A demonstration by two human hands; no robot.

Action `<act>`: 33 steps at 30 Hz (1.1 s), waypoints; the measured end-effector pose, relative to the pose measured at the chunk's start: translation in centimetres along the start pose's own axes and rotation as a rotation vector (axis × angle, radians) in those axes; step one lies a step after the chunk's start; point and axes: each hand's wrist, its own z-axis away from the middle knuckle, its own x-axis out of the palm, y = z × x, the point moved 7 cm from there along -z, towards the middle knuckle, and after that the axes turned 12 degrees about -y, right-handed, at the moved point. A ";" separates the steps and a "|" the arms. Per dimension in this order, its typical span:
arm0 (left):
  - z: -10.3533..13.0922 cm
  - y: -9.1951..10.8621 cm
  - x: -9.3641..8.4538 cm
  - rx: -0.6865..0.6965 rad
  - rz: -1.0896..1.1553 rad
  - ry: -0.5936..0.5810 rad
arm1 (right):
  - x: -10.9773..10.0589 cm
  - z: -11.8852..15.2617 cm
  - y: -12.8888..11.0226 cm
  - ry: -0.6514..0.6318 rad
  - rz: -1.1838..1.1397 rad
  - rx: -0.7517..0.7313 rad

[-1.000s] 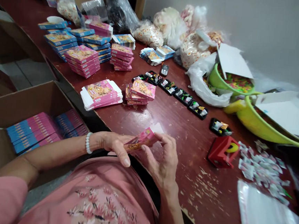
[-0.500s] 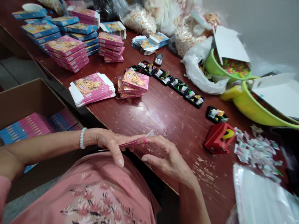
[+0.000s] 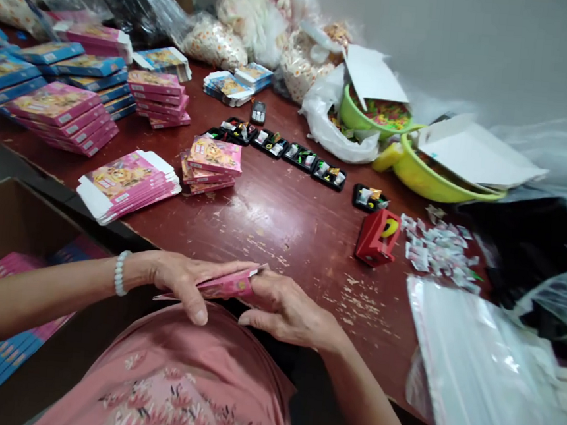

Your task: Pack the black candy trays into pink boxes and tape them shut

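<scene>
Pink carton (image 3: 231,287), salmon shirt (image 3: 177,345) — flower-patterned, red tape dispenser (image 3: 371,239) — yellow roll (image 3: 390,228), lime-green basin (image 3: 428,177), maroon tabletop (image 3: 283,216)

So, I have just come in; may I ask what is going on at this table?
A person's left hand holds a pink carton, with the right hand at its other end; its exact shape is hard to tell. On the table lie a pile of flat cartons, a stack of pink boxes beside it, black trays with small things in them, and a red tape dispenser. Below, an open cardboard box holds pink and blue boxes.
</scene>
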 end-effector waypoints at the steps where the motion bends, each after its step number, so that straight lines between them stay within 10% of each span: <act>1: 0.0 -0.1 -0.2 -0.020 -0.023 0.022 | 0.5 -0.1 -0.1 -0.047 -0.003 -0.025; 4: 0.0 0.0 -1.0 -0.050 -0.170 0.165 | 1.6 -0.2 0.9 -0.091 -0.010 -0.001; 17: 0.0 1.0 -3.9 0.041 -0.376 0.863 | -0.6 -0.1 3.7 0.509 0.304 0.127; 21: 0.4 1.3 -4.4 0.024 -0.435 0.832 | -1.5 0.2 4.2 0.727 0.336 0.182; 29: -0.4 3.1 -3.3 0.024 -0.694 0.683 | -1.5 -1.8 4.0 0.485 0.180 0.137; 33: 0.8 4.1 -2.5 -0.046 -0.898 0.853 | -1.7 -1.9 4.6 0.527 0.029 0.109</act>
